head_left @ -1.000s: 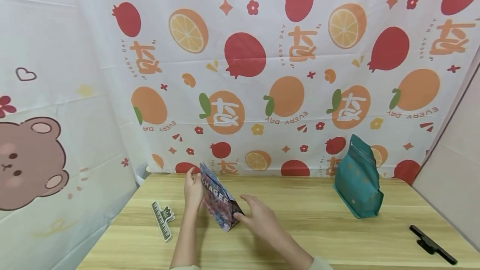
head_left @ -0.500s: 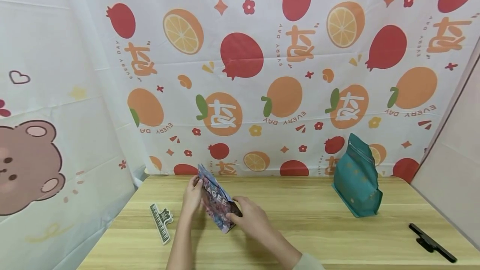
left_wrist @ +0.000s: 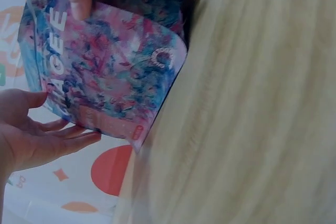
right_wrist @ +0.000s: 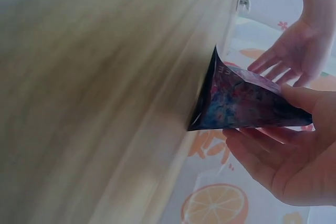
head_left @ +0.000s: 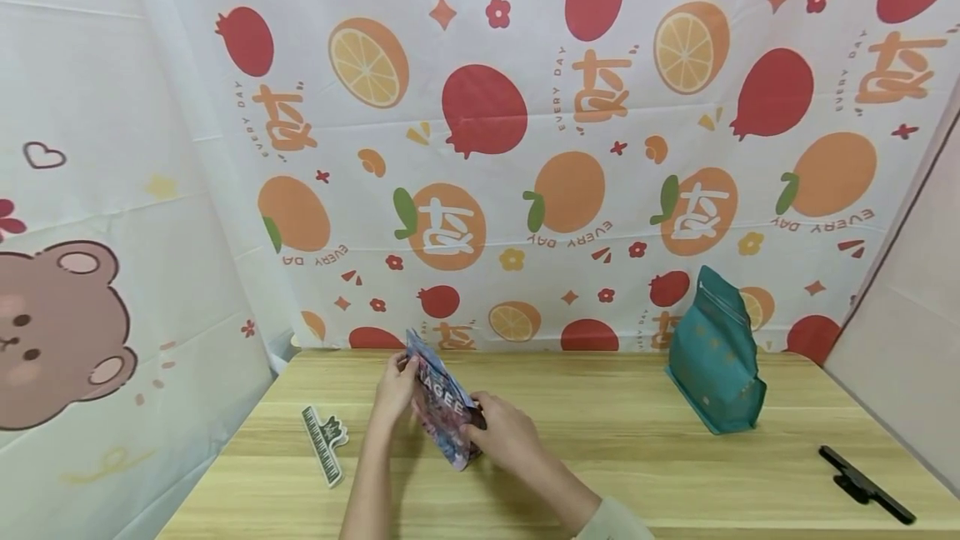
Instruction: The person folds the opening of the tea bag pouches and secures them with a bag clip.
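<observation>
A purple-pink and blue stand-up pouch (head_left: 442, 411) with white lettering stands tilted on the wooden table, between both hands. At its left edge is my left hand (head_left: 395, 387), thumb on the front and fingers behind. My right hand (head_left: 506, 432) pinches the opposite side, its thumb on the printed front in the left wrist view. There, the left fingers (left_wrist: 68, 140) reach behind the pouch's edge. The pouch's dark gusset and base show in the right wrist view, where my right thumb (right_wrist: 299, 98) lies over its side.
On the left lies a white bag clip (head_left: 324, 444) with a keyboard pattern. A teal pouch (head_left: 712, 365) stands at the back right, and a black bag clip (head_left: 862, 486) lies near the right edge. A fruit-print cloth (head_left: 540, 273) hangs behind the table (head_left: 600, 473).
The right hand has moved in from beside the pouch and taken hold of its right side. The left fingers have closed onto the left edge. The pouch has shifted slightly.
</observation>
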`<state>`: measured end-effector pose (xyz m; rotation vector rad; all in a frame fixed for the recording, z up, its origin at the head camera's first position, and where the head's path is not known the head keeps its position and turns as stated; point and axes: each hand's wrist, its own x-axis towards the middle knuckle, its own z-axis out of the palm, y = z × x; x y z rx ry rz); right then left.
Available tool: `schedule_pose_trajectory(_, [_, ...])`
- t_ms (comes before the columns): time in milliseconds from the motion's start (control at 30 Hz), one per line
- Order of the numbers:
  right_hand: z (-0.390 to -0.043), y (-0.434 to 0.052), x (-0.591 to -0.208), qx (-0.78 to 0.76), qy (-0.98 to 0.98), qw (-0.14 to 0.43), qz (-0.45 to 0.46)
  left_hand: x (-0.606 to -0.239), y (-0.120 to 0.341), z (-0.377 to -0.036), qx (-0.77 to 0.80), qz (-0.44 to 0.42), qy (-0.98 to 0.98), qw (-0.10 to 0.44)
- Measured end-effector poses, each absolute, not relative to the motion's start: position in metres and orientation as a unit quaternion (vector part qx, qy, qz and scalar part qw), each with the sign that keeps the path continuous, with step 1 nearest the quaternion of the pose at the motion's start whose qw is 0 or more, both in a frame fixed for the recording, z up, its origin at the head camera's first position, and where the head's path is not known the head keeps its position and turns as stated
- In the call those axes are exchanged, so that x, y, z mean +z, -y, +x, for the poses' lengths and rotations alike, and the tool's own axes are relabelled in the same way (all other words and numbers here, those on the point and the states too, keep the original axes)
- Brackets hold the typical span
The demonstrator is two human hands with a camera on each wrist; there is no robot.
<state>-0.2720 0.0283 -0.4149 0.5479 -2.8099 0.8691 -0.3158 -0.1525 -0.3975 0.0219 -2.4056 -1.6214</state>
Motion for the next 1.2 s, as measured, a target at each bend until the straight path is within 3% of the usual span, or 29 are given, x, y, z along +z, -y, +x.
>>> schedule_pose_trajectory(1200, [-0.275,-0.067,-0.416,0.414,0.89,0.026,0.187,-0.384,0.142,-0.287,-0.546,0.014,0.834,0.074])
